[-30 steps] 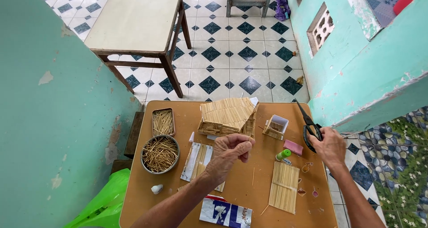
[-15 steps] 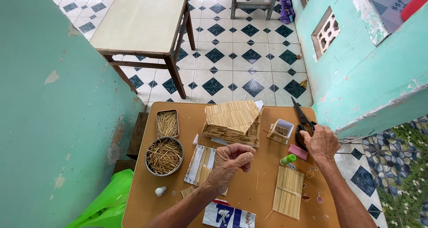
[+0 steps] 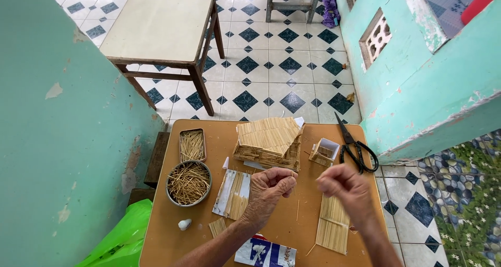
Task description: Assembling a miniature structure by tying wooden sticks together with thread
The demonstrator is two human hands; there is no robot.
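A: Landmark — the stick house at the back of the brown table. Where are the hands?

B: Both just in front of it. Left hand is curled, fingertips pinched together on something thin, likely a single stick — too small to be sure. Right hand is blurred, fingers bent inward; can't tell whether it grips anything.

A: And around them?

B: Black scissors lie right of the house, well apart from the right hand. A flat stick panel lies in front and to the right, under the right wrist. Left of the house — a round bowl of sticks and a small tin of sticks.
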